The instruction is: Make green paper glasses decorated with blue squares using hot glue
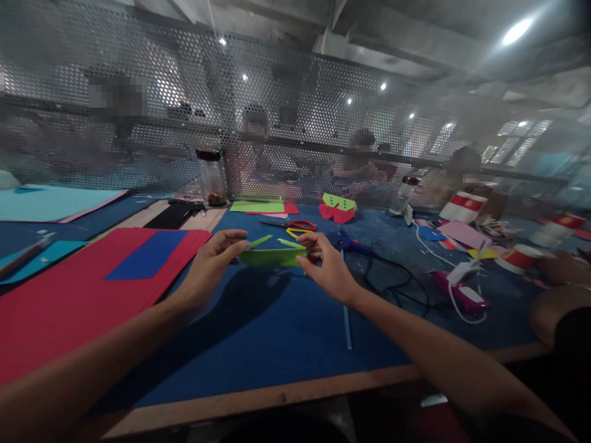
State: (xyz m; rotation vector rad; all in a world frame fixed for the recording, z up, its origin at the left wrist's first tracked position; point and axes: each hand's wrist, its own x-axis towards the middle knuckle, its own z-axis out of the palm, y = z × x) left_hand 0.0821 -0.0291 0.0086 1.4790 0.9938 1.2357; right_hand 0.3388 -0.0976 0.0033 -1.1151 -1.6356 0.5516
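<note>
A folded green paper piece (272,255) is held above the blue table (277,332) between both hands. My left hand (213,258) pinches its left end with thumb and fingers closed on it. On the other end my right hand (325,264) grips the paper, fingers curled round the edge. Thin green flaps stick up from the top of the piece.
A stack of red sheets (69,295) with a blue rectangle (146,253) lies at left. Scissors (295,225), a red and green paper craft (338,208), a blue glue gun (353,245) with black cable, jars (211,177), and paper cups (462,206) sit beyond. Another person's arm (561,289) is at right.
</note>
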